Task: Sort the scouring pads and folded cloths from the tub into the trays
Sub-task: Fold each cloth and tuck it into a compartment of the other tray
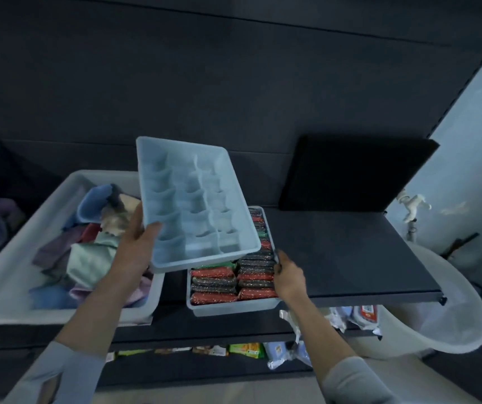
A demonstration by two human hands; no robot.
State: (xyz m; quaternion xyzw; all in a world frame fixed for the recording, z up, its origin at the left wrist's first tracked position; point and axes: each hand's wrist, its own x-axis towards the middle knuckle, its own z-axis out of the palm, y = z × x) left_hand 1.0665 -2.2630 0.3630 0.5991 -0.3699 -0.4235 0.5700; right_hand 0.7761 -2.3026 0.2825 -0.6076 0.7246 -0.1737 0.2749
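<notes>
Dim room, dark panelled wall behind, pale wall to the right. Dark flat shelf-like surface (335, 258) carrying a long pale plastic tub (6, 275) on the left, heaped with folded cloths (88, 258) in blue, green, purple and red. Just right of the tub, a pale blue plastic tray (234, 306) packed with rows of red, black and green speckled scouring pads (251, 272). Left hand (137, 246) gripping the near left edge of an empty pale blue compartmented tray (193, 199), thumb curled over the rim, tray held tilted above the tub's right end and overlapping the filled tray's far part. Right hand (287, 277) at the filled tray's right rim, fingers curled against it. Black flat panel (356, 173) leaning at the back of the surface. Below the front edge, a lower shelf (175, 330) with coloured packets (247, 349). Round white bin (449, 325) at the right.
</notes>
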